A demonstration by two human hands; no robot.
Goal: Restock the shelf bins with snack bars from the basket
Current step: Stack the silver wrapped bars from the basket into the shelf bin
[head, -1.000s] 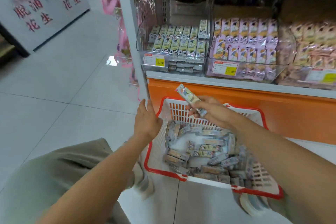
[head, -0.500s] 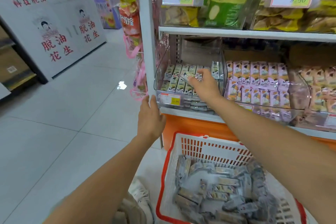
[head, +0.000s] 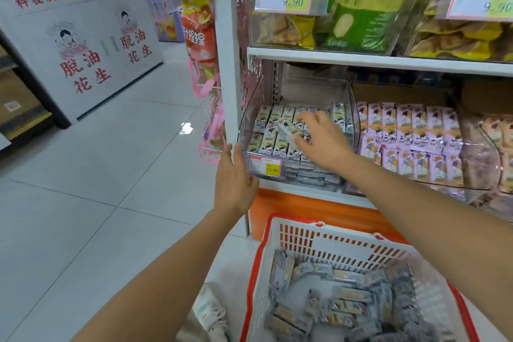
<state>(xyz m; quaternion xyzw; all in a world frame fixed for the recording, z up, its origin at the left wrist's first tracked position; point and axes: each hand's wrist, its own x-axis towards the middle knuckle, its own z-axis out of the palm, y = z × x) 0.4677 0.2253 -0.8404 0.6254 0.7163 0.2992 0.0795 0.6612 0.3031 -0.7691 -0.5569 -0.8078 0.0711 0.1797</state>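
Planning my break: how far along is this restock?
Done: the clear bin already holds rows of bars. In hand: the right hand holds one snack bar tilted over those rows, while the left hand rests flat against the bin's front corner. Left: the basket holds many loose bars, so much remains.

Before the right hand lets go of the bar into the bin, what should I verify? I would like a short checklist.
1. The snack bar is over the left bin, not over the pink bars: ok.
2. The right hand pinches it: ok.
3. It lies in line with the rows: not ok, tilted.
4. The left hand touches the bin's front corner: ok.
5. Free room in the row: cannot tell.
6. The basket holds more bars: ok.
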